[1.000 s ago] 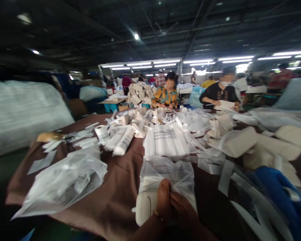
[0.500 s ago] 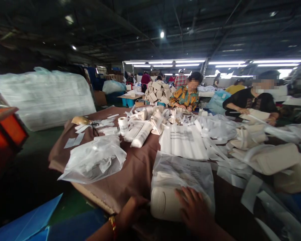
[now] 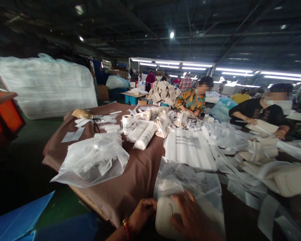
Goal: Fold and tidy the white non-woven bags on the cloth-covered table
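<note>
Biggest thing here is the table under brown cloth. On it there's a puffy clear sack with tiny marks up top, too small to read. Next, a stack of white plastic sleeves with a block of dark print, lines too blurry to make out. The loose plastic bag nearer has faint print too. Cream pouch sits at its near end: right hand spread over the top, left hand bunched at the left edge, can't tell gripping what. Smallest is the white roll, barcode-ish print, unreadable.
</note>
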{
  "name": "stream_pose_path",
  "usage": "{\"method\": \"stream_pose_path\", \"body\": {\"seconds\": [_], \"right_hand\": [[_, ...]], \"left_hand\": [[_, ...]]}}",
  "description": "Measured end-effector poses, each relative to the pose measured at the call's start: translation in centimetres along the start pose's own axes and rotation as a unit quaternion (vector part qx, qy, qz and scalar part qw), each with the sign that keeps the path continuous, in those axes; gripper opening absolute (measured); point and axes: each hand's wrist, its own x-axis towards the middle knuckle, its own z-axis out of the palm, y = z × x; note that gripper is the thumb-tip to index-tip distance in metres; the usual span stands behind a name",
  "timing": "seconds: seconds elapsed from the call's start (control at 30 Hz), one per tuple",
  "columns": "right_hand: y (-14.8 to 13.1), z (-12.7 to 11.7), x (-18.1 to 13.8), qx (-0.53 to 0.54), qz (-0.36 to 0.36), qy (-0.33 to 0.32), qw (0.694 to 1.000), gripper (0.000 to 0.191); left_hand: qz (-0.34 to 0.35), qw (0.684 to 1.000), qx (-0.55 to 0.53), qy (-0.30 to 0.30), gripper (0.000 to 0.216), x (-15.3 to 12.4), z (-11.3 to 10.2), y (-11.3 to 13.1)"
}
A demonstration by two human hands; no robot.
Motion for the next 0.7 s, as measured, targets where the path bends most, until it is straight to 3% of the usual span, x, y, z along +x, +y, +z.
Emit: {"method": "stream_pose_path", "body": {"seconds": [0.13, 0.17, 0.23, 0.33, 0.4, 0.5, 0.6, 0.7], "right_hand": [[-0.9, 2.1, 0.7, -0.086, 0.039, 0.070, 0.993, 0.053], [-1.2, 2.4, 0.9, -0.097, 0.060, 0.071, 0.991, 0.054], [-1.8, 2.7, 1.1, -0.104, 0.092, 0.058, 0.989, 0.056], [-2.5, 2.4, 1.3, -0.104, 0.101, 0.023, 0.989, 0.059], [-2.6, 2.1, 1.2, -0.103, 0.105, -0.007, 0.989, 0.060], [-2.6, 2.1, 0.8, -0.118, 0.110, -0.027, 0.987, 0.063], [-2.6, 2.5, 0.4, -0.142, 0.081, -0.016, 0.986, 0.068], [-2.9, 2.5, 0.3, -0.145, 0.053, 0.018, 0.988, 0.059]], "left_hand": [[-0.024, 0.996, -0.018, -0.087, 0.032, -0.3, -0.4, -0.3], [-0.049, 0.996, 0.000, -0.079, 0.025, -0.2, -0.4, -0.4], [-0.060, 0.993, 0.101, 0.001, 0.014, 0.1, -0.2, -0.8], [-0.017, 0.950, 0.286, 0.127, 0.011, 0.4, 0.2, -1.0], [-0.005, 0.920, 0.369, 0.134, 0.017, 0.5, 0.3, -0.7], [0.021, 0.895, 0.436, 0.096, 0.022, 0.7, 0.0, 0.0], [0.053, 0.893, 0.441, 0.077, 0.020, 0.7, -0.2, -0.2], [0.077, 0.918, 0.364, 0.140, 0.018, 0.7, 0.2, -1.1]]}}
